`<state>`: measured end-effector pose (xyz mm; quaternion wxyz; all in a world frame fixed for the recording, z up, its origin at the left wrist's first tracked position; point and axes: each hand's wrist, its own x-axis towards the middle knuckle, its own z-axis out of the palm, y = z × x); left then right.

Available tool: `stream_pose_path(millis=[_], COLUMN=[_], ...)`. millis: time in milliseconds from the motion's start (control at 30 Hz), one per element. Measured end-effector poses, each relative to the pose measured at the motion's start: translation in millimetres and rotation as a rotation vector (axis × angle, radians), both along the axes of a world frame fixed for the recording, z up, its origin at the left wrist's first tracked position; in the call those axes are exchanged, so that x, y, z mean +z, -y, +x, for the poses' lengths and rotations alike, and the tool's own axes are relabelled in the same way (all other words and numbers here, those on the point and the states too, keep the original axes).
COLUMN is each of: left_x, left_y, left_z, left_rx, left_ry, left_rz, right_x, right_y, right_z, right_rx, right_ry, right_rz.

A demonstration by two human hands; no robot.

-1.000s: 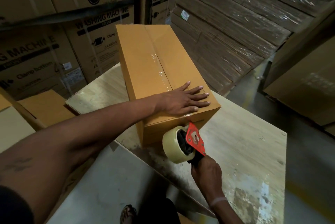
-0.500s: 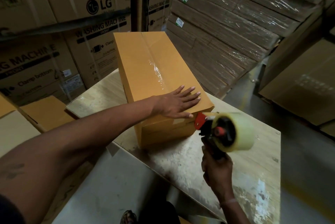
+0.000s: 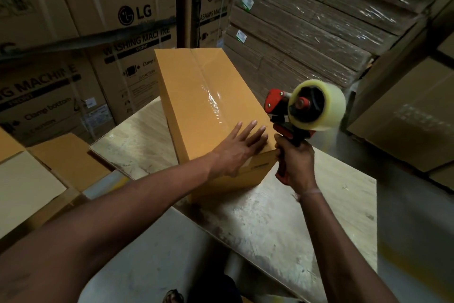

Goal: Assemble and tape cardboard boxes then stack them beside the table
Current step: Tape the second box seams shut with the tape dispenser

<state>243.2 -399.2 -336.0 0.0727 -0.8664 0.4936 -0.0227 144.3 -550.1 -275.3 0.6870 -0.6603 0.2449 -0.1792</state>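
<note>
Looked like the taping step was basically wrapped up; the box [image 3: 208, 106] sat on the bench [image 3: 270, 216], seam taped; left hand [image 3: 235, 153] lay flat on it, fingers straight; right hand [image 3: 297, 162] clenched round the tape gun [image 3: 304, 111]. Next I'd guess: park the gun, lift the box off to stack.

Dim, warm light; glare streaks the tape seam beyond the left hand [image 3: 239, 149], edges bowed and softly blurred.
</note>
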Motion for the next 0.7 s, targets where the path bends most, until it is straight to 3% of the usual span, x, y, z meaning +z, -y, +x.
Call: stream_pose_path(millis=[200,367,433,533,600,700], left_x=[-5.7,3.0,10.1,13.0,11.8,7.9], left_y=[-19.4,-52.1,-64.0,-87.3,-102.2,-105.9], left_z=[17.9,25.4,24.0,32.3,36.6,36.8], left_rx=[-0.123,-0.270,-0.102,0.495,0.890,1.057], left_ry=[-0.061,-0.138,-0.148,0.013,-0.116,-0.425], left_rz=[-0.004,-0.183,-0.335,-0.426,-0.441,-0.569], right_x=[5.5,3.0,-4.5,-19.0,-24.2,-24.5], right_y=[10.0,1.6,-2.2,-2.7,-2.7,-6.7], right_z=[36.6,42.6,43.6,45.5,47.2,46.9], right_rx=[0.088,0.220,0.244,0.197,0.159,0.120], right_ry=[-0.048,-0.110,-0.165,-0.253,-0.280,-0.269], right_rz=[-0.165,0.028,0.036,-0.057,-0.086,-0.098])
